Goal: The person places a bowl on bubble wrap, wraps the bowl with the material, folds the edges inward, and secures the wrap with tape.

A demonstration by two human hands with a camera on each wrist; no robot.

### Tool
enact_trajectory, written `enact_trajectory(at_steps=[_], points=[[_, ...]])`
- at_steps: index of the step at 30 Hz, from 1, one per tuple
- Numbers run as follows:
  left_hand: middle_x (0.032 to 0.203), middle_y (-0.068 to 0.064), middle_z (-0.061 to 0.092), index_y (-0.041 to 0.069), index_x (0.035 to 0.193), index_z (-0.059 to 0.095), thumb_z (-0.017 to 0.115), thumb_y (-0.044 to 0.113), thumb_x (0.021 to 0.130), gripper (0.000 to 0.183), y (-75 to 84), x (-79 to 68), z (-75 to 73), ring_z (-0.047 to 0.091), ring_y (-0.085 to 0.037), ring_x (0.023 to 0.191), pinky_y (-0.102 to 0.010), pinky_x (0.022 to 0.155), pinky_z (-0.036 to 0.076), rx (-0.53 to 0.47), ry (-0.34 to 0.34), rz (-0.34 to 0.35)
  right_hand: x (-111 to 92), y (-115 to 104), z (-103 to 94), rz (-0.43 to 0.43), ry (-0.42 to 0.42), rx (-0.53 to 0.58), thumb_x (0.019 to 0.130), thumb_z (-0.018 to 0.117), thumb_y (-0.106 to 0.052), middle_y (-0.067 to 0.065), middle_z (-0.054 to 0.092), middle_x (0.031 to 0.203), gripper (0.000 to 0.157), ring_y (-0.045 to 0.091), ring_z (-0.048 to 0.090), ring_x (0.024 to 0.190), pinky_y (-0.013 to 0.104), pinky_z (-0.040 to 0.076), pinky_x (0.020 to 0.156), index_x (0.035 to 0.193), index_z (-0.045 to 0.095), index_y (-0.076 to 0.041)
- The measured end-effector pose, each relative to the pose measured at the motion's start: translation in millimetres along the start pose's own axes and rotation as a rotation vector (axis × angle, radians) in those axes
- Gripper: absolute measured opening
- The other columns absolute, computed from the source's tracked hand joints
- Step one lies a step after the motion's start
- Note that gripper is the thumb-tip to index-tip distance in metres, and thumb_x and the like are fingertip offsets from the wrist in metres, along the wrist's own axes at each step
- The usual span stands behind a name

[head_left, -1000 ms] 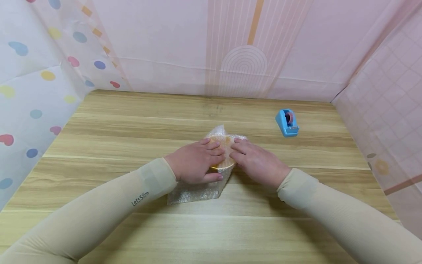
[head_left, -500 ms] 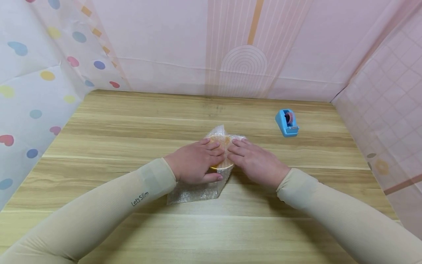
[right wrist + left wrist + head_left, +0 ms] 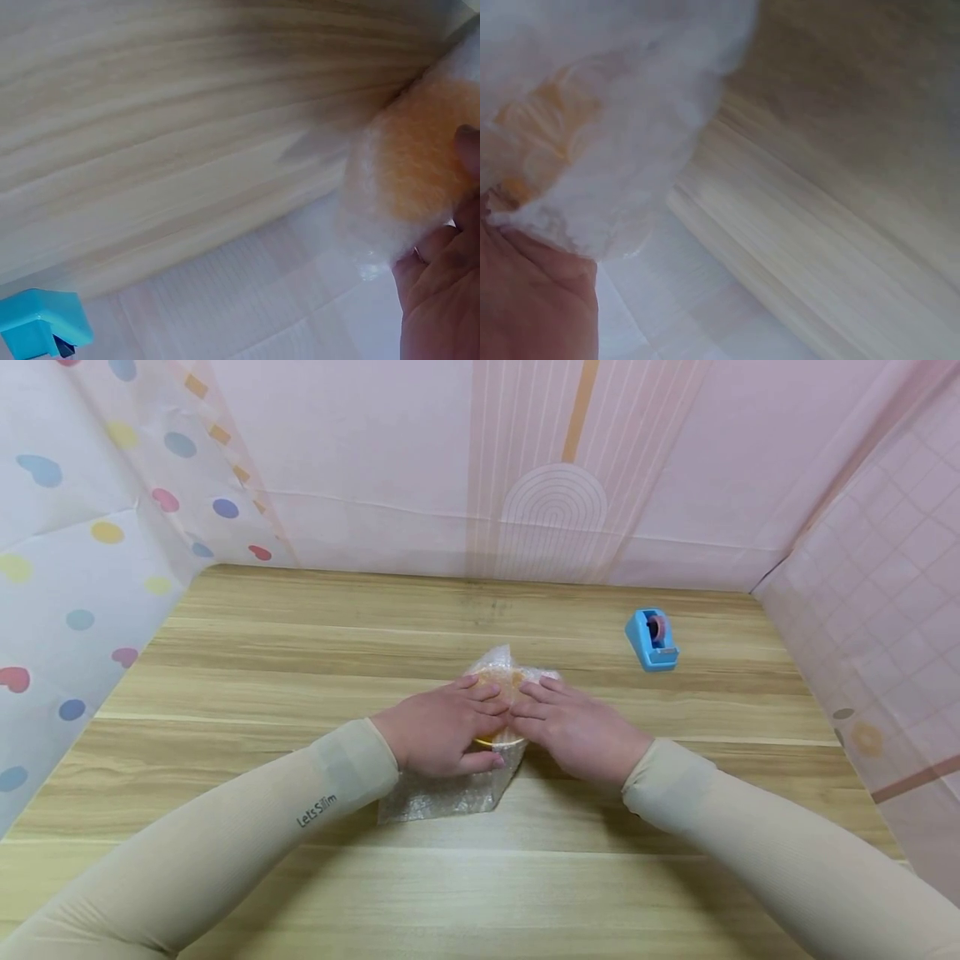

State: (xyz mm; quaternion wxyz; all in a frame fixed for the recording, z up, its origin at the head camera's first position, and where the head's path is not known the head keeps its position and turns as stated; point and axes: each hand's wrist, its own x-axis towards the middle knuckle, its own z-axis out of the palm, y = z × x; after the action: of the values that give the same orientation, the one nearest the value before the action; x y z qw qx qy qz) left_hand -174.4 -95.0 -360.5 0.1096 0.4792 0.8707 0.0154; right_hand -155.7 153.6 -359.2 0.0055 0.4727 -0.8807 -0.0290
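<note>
A round orange thing with a yellow rim [image 3: 484, 742] lies mid-table under clear bubble wrap [image 3: 442, 800]. My left hand [image 3: 438, 728] rests on its top left side, fingers extended across the wrap and thumb apart toward the near edge. From the right, my right hand [image 3: 581, 727] presses the wrap with fairly straight fingers, their tips close to the left fingers. In the right wrist view the orange side [image 3: 420, 161] shows through the wrap. A loose flap spreads toward me at the near left, and a corner stands up at the far side. The hands hide much of the top.
A blue tape dispenser [image 3: 652, 641] with a pink roll stands at the back right of the wooden table [image 3: 337, 893]. Patterned sheets [image 3: 375, 460] wall in the back and both sides.
My right hand has slid left over the wrap, its fingertips moving closer to the left hand. The left hand and the wrapped thing stay nearly where they were.
</note>
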Motion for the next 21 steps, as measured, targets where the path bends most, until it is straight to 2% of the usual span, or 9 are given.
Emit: enact_trajectory(at_steps=[2, 4, 9, 14, 21], points=[[0.166, -0.007, 0.042, 0.011, 0.159, 0.047, 0.048, 0.055, 0.107, 0.069, -1.9, -0.2, 0.0, 0.028, -0.029, 0.161, -0.049, 0.136, 0.012, -0.025, 0.01, 0.009, 1.2, -0.7, -1.5, -0.005, -0.015, 0.0, 0.105, 0.055, -0.004, 0.007, 0.06, 0.154, 0.042, 0.034, 0.043, 0.154, 0.05, 0.029, 0.132, 0.147, 0.061, -0.008], [0.163, -0.007, 0.047, 0.01, 0.153, 0.055, 0.051, 0.052, 0.106, 0.063, -4.2, -0.5, 0.1, 0.031, -0.03, 0.16, -0.049, 0.136, 0.013, -0.052, 0.027, 0.025, 2.4, -1.0, -2.7, -0.01, -0.028, 0.001, 0.105, 0.055, -0.003, 0.006, 0.059, 0.154, 0.043, 0.034, 0.043, 0.154, 0.05, 0.029, 0.132, 0.147, 0.061, -0.008], [0.143, -0.006, 0.069, 0.008, 0.127, 0.074, 0.058, 0.044, 0.104, 0.045, -10.0, -1.1, 1.3, 0.047, -0.029, 0.152, -0.052, 0.135, 0.017, -0.114, 0.1, 0.074, 6.5, -1.9, -6.9, -0.023, -0.078, -0.006, 0.105, 0.055, -0.005, 0.007, 0.057, 0.157, 0.044, 0.033, 0.043, 0.154, 0.049, 0.029, 0.132, 0.148, 0.06, -0.008], [0.123, 0.0, 0.077, 0.01, 0.115, 0.076, 0.061, 0.041, 0.103, 0.036, -13.6, -1.9, 1.8, 0.06, -0.022, 0.138, -0.052, 0.135, 0.02, -0.16, 0.146, 0.095, 11.8, -3.5, -10.5, -0.048, -0.11, -0.033, 0.103, 0.059, -0.007, 0.006, 0.056, 0.158, 0.047, 0.031, 0.045, 0.153, 0.047, 0.029, 0.132, 0.15, 0.058, -0.009], [0.121, 0.004, 0.077, 0.014, 0.112, 0.077, 0.059, 0.038, 0.104, 0.032, -17.0, -2.9, 2.0, 0.067, -0.016, 0.126, -0.049, 0.134, 0.022, -0.239, 0.174, 0.086, 16.8, -5.4, -13.1, -0.055, -0.163, -0.028, 0.101, 0.062, -0.009, 0.007, 0.051, 0.162, 0.056, 0.03, 0.043, 0.154, 0.048, 0.027, 0.133, 0.156, 0.051, -0.008]])
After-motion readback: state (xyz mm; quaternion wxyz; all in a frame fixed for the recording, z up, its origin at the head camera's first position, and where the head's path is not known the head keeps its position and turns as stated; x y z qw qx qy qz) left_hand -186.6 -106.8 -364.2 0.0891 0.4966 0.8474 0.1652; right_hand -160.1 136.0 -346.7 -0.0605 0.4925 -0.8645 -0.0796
